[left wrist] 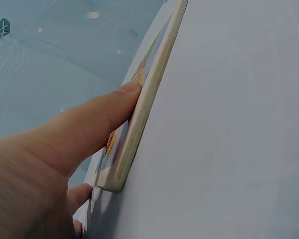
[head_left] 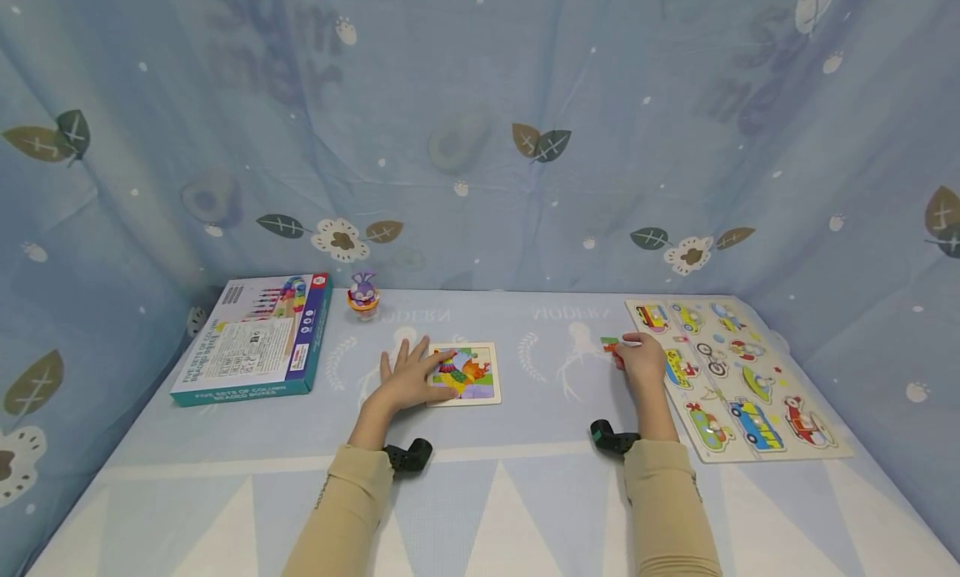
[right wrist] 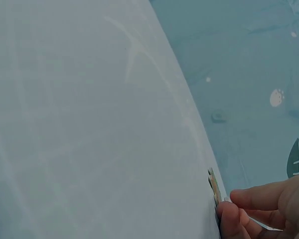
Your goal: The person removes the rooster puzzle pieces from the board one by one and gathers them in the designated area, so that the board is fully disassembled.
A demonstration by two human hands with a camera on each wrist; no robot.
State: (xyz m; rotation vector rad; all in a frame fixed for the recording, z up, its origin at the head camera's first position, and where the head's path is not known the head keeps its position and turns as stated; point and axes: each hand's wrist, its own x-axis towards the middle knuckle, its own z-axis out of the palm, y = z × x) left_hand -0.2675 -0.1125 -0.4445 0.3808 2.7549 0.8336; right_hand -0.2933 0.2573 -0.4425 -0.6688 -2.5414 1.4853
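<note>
My left hand (head_left: 408,381) lies at the left side of a small framed jigsaw puzzle (head_left: 483,385) with a colourful picture, its fingers spread and mostly straight. In the left wrist view the thumb (left wrist: 107,112) rests on the top near the puzzle's edge. Over to the right, my right hand (head_left: 643,360) pinches a small green and red jigsaw piece (head_left: 608,341) by its edge. The right wrist view shows this piece (right wrist: 214,186) almost edge-on at the fingertips, close to the tabletop; part of it is hidden by the fingers.
A large peg puzzle board (head_left: 731,385) with vehicle pictures lies right of the right hand, partly under that forearm. At the back left are a flat toy box (head_left: 251,343) and a small purple rabbit figure (head_left: 363,293). Behind the table (head_left: 540,427) hangs a patterned blue curtain (head_left: 465,77).
</note>
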